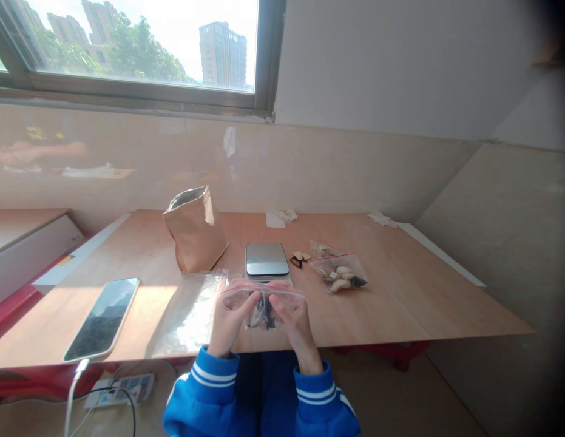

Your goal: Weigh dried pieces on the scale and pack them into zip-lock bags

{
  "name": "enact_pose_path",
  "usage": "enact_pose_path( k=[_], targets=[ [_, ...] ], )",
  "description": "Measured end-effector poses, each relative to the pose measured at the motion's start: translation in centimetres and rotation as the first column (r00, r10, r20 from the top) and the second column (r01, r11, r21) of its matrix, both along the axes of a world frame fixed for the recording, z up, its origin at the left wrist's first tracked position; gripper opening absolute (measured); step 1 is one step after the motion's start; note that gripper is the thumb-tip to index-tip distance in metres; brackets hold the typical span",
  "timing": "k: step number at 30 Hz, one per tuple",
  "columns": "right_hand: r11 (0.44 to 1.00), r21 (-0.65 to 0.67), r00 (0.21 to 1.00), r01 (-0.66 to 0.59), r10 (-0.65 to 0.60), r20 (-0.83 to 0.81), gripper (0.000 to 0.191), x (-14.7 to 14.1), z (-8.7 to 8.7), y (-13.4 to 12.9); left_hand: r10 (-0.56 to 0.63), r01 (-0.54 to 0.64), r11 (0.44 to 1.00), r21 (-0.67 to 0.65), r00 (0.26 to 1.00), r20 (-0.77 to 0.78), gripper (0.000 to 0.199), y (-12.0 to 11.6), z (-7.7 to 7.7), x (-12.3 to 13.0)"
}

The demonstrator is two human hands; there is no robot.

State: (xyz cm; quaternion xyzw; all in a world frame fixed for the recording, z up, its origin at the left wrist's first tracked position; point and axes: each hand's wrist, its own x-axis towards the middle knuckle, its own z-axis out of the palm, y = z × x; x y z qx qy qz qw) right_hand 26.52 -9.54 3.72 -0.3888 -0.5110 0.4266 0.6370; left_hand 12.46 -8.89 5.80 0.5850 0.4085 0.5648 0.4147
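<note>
Between my two hands hangs a clear zip bag with a red seal line and dark pieces inside. My left hand grips its left top edge, the thumb pressed near the middle of the seal. On the other side my right hand pinches the right top edge in the same way. Just beyond the bag a small silver scale sits on the table, its front partly hidden by my fingers. Several loose dried slices lie right of the scale.
A brown paper bag stands open-topped at the left. Flat clear plastic bags and a phone lie nearer. Filled zip bags rest at right. Crumpled tissue is at the back. A white cable hangs off the table.
</note>
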Motion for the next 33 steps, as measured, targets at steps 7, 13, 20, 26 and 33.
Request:
enact_pose_path(
  k=[7,13,20,26,33],
  targets=[
    [0.996,0.030,0.996,0.084,-0.085,0.034,0.015,-0.41,-0.13,0.18,0.014,-0.014,0.999,0.040,1.000,0.000,0.010,-0.13,0.29,0.48],
    [0.993,0.041,0.993,0.115,-0.116,0.034,0.014,-0.61,-0.03,0.12,0.082,-0.083,0.996,0.034,0.996,0.020,0.009,-0.42,0.70,0.97],
    [1.000,0.016,0.999,0.025,-0.024,-0.035,0.011,-0.26,0.47,-0.19,0.060,-0.060,0.998,0.001,0.997,0.057,0.012,-0.45,0.83,0.85],
    [0.999,-0.031,0.998,0.037,-0.038,-0.046,0.013,-0.41,0.63,-0.25,0.068,-0.066,0.997,-0.037,0.996,0.052,0.014,-0.50,0.92,0.65],
    [0.997,-0.072,0.995,0.026,-0.033,-0.092,0.014,-0.57,0.64,-0.30,0.064,-0.063,0.998,-0.019,0.997,0.044,0.013,-0.48,0.76,0.58]
  ],
)
